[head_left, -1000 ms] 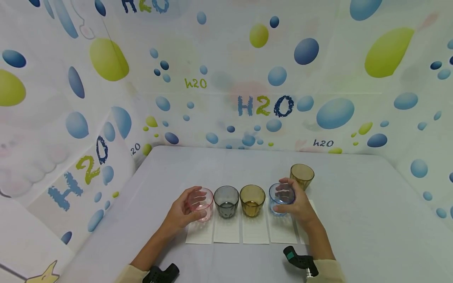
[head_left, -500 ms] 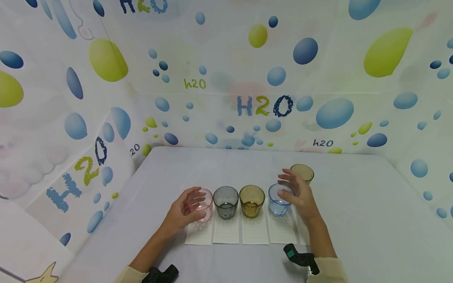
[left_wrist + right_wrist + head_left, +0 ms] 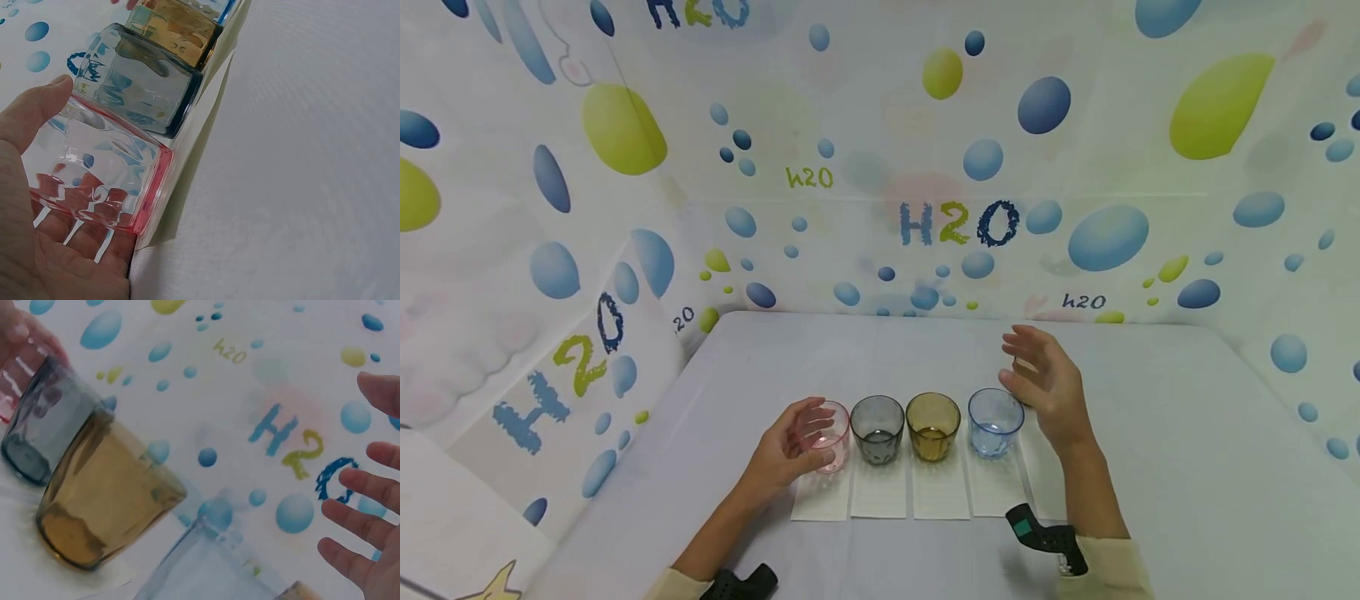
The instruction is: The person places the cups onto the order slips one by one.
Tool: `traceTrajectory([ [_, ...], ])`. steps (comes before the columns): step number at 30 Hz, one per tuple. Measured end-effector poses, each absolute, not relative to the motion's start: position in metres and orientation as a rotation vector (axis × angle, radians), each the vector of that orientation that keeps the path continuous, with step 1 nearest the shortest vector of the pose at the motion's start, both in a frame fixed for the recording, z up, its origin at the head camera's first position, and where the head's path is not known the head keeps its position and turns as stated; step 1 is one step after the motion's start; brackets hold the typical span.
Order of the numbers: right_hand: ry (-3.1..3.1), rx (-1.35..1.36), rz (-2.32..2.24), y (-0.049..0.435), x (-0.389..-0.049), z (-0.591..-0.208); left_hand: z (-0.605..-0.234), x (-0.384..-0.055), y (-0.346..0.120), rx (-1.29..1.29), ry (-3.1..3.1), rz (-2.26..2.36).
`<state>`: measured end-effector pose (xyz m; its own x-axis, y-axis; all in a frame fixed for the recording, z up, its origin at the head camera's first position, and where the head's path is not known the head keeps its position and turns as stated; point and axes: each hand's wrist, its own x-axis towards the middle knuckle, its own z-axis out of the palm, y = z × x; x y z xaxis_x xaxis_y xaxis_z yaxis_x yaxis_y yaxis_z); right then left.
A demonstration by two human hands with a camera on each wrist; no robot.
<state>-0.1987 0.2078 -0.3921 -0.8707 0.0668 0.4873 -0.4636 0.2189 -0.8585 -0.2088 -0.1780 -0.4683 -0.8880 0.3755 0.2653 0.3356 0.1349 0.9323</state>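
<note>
My left hand (image 3: 781,446) is curled round a clear pink glass (image 3: 837,429) at the left end of a row, thumb in front and fingers behind. To its right stand a grey glass (image 3: 877,433), an amber glass (image 3: 933,429) and, after a small gap, a pale blue glass (image 3: 995,425). Above and right of the blue glass, my right hand (image 3: 1051,387) is spread, holding nothing that shows. A second amber glass (image 3: 301,591) peeks out at the bottom of the right wrist view; in the head view my right hand hides nearly all of it.
White paper strips (image 3: 940,496) lie side by side beneath and in front of the row, on a white-covered table (image 3: 820,350). A patterned backdrop (image 3: 850,108) stands behind. Each wrist carries a black camera mount (image 3: 1047,537).
My right hand has let go of the blue glass and moved up and right, now covering the rear amber glass. The blue glass stays in place; my left hand keeps its grip.
</note>
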Motion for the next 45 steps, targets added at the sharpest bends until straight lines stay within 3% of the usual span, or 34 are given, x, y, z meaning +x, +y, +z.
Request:
traceTrajectory([
  [13, -1.823, 0.33, 1.672, 0.208, -0.2, -0.369, -0.469, -0.208, -0.178, 0.694, 2.344, 1.91],
  [45, -1.934, -0.026, 1.594, 0.227, -0.23, -0.416, -0.468, -0.209, -0.178, 0.786, 2.268, 1.962],
])
